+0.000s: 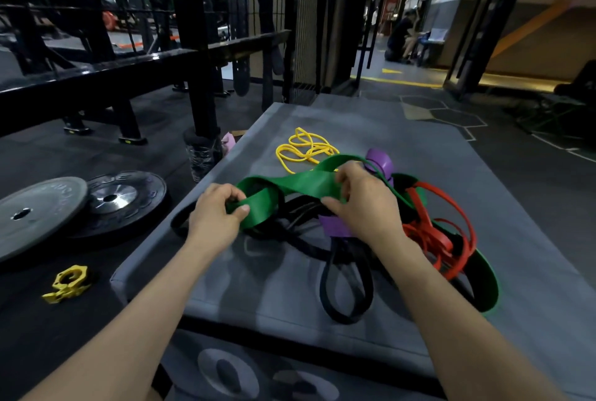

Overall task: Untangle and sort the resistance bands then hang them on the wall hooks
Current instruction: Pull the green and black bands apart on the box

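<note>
A tangle of resistance bands lies on a grey padded box (419,149). The wide green band (300,182) is lifted above the pile; my left hand (216,216) pinches its folded left end and my right hand (367,203) grips it further right. Its other loop trails down to the box's right edge. Under my hands lie black bands (345,284) and a purple band (380,160). Red bands (435,232) are wound through the green loop at the right. A thin yellow band (304,149) lies apart, farther back. No wall hooks are visible.
Two weight plates (80,207) and a yellow barbell collar (67,284) lie on the dark floor at the left. A black steel rack (193,55) stands behind them. A person crouches far back in the corridor (400,39).
</note>
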Tool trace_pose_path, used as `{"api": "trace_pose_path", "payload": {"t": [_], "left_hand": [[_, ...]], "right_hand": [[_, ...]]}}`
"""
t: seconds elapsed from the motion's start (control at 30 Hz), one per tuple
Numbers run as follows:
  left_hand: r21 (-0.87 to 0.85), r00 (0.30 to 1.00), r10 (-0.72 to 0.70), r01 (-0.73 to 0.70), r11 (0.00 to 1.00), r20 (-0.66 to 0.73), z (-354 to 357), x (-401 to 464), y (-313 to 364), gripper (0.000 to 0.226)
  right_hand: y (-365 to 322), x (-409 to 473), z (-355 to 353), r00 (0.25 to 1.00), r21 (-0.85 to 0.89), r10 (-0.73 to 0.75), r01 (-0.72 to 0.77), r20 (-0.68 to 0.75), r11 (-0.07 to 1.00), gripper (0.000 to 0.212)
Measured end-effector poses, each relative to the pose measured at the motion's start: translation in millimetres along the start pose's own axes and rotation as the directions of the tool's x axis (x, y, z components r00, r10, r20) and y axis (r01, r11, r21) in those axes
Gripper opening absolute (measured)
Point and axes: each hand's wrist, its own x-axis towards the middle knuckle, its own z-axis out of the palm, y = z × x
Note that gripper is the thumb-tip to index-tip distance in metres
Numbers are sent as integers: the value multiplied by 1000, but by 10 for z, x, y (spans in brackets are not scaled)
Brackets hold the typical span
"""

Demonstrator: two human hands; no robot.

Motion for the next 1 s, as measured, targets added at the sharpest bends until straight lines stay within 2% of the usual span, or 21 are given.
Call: {"api": "trace_pose_path", "payload": {"t": [0.07,0.13,0.23,0.33,0.43,0.5,0.53,0.6,0.63,0.67,0.7,0.77,0.8,0.83,0.87,1.0], "left_hand": [[105,998,-57,55,993,9,22,-41,16,14],[134,998,-56,56,989,-3,67,-62,56,20],[101,994,38,-27,995,-105,161,-49,211,38],[54,987,116,-111,992,-115,290,-24,362,50],[106,974,225,-226,968,21,375,76,401,65],[137,949,284,-302,943,134,367,209,442,61],[85,945,276,-294,952,177,336,277,494,52],[-173,955,193,-155,973,227,230,431,624,33],[-342,966,124,-41,939,225,153,517,664,22],[-498,976,23,90,862,217,68,615,684,12],[-625,971,-97,216,750,219,-35,704,706,10],[-775,915,-284,396,492,287,-224,874,686,23],[-812,887,-337,435,390,314,-301,942,675,29],[-830,869,-379,448,332,318,-378,993,674,33],[-831,857,-424,447,331,292,-428,1050,664,33],[-761,815,-558,461,457,158,-406,1209,529,31]], "right_hand": [[93,-23,58,990,3,60,-60,132,998,69],[142,-21,135,985,-14,89,-88,149,996,80],[128,72,209,995,-53,90,-87,47,995,67],[74,153,281,995,54,35,-40,96,998,58],[-13,219,311,997,169,10,-23,74,985,54],[-75,278,280,999,269,-1,-10,41,963,51],[-93,316,265,999,324,-16,5,30,946,52],[-107,388,217,999,482,-20,-6,49,876,63],[-99,419,195,997,532,-23,-19,72,847,68],[-82,451,172,996,521,-32,-17,85,853,70],[-50,490,158,995,402,-39,-2,95,915,70],[32,570,155,996,108,-22,12,90,994,66],[55,613,157,995,23,-10,8,97,1000,65],[63,656,174,993,-27,-5,9,118,1000,64],[57,698,199,989,-67,-16,25,145,997,62],[-6,833,344,968,-148,-47,86,248,985,52]]}}
